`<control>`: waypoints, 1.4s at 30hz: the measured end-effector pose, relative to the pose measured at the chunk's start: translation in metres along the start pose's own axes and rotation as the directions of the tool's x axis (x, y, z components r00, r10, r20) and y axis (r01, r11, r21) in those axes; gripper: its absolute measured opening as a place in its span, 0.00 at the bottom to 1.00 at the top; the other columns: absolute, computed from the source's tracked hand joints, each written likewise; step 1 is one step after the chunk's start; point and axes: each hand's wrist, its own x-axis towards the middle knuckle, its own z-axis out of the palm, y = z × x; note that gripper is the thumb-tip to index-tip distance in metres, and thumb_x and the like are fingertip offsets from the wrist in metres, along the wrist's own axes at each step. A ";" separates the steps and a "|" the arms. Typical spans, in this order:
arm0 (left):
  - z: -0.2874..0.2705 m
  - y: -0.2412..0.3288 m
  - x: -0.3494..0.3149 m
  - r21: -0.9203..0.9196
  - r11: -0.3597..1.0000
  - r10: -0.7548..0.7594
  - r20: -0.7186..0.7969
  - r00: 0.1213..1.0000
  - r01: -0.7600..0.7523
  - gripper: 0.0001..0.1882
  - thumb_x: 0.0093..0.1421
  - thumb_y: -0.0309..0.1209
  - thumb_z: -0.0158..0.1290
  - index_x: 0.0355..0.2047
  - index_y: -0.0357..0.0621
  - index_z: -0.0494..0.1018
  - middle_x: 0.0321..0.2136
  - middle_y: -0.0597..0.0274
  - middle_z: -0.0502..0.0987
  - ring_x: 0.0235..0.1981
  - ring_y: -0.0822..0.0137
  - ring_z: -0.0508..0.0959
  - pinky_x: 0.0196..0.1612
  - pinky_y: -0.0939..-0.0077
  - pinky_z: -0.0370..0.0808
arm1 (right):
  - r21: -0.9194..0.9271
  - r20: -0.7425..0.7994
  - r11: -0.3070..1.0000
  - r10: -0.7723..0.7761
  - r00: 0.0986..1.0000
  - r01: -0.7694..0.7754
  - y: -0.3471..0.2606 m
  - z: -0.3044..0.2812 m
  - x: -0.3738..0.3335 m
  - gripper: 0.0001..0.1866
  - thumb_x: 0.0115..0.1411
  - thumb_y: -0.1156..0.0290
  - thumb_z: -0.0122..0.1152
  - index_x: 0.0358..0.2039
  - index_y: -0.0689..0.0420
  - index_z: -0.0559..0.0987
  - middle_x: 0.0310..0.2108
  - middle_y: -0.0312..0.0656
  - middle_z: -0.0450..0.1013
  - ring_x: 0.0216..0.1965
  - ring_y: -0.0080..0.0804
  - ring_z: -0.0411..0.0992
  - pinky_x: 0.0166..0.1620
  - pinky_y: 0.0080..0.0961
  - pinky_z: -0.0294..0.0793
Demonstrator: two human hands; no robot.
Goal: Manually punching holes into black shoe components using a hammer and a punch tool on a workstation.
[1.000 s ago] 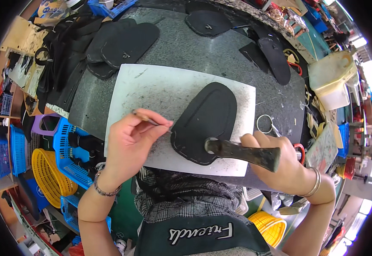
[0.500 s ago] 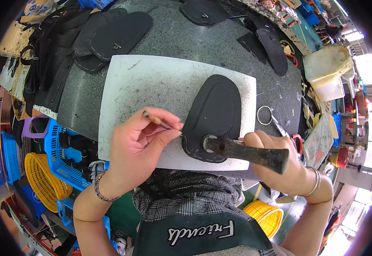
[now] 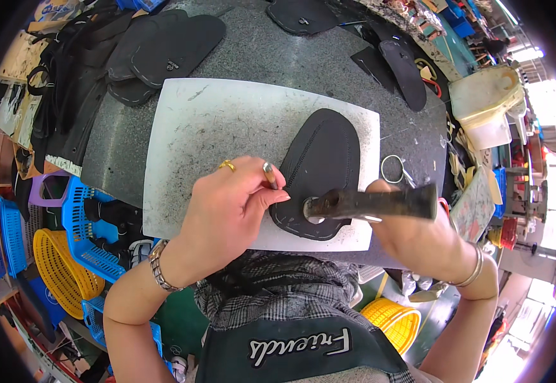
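Note:
A black, rounded leather piece (image 3: 324,153) with stitched lines lies on a white board (image 3: 220,115) in front of me. My left hand (image 3: 220,207) pinches a short metal punch (image 3: 269,173) between thumb and fingers, at the leather's left edge. The punch's lower tip is hidden by the fingers. My right hand (image 3: 418,239) grips a hammer (image 3: 380,203), its dark head seen from above over the lower part of the leather. Most of the hammer's handle is hidden behind its head and my hand.
Scissors (image 3: 394,170) lie right of the board. More black leather pieces (image 3: 182,48) are stacked at the far left, and others (image 3: 404,75) lie far right. A whitish plastic container (image 3: 485,105) stands at the right. Blue baskets (image 3: 93,236) and yellow baskets (image 3: 61,274) are low on the left.
My left hand has moved right, turning so its back shows, and the punch now stands more upright by the leather's edge. The hammer has turned slightly, its far end moving up and right.

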 end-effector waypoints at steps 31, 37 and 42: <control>0.004 0.011 0.014 0.086 0.995 0.059 -0.089 0.994 -0.051 0.03 0.54 0.19 0.56 0.28 0.36 0.72 0.23 0.56 0.75 0.23 0.64 0.77 0.27 0.76 0.72 | -0.029 -0.030 0.996 0.084 0.996 -0.084 -0.013 -0.067 0.020 0.20 0.48 0.80 0.64 0.44 0.62 0.74 0.41 0.52 0.70 0.37 0.52 0.70 0.42 0.40 0.71; 0.011 -0.011 0.008 -0.239 0.967 -0.116 -0.126 0.985 0.084 0.03 0.56 0.21 0.57 0.29 0.35 0.73 0.24 0.59 0.79 0.26 0.75 0.79 0.31 0.84 0.74 | 0.314 -0.394 0.942 0.243 0.886 -0.119 -0.020 -0.083 0.027 0.16 0.53 0.82 0.61 0.44 0.64 0.74 0.36 0.43 0.74 0.36 0.30 0.71 0.41 0.23 0.69; 0.018 -0.004 0.011 -0.003 0.996 0.085 -0.178 0.980 -0.087 0.05 0.54 0.22 0.59 0.30 0.37 0.74 0.23 0.60 0.76 0.19 0.70 0.76 0.24 0.79 0.71 | 0.244 -0.502 0.967 0.186 0.845 -0.068 -0.012 -0.072 0.019 0.18 0.54 0.82 0.62 0.46 0.65 0.73 0.39 0.38 0.74 0.40 0.22 0.71 0.45 0.17 0.69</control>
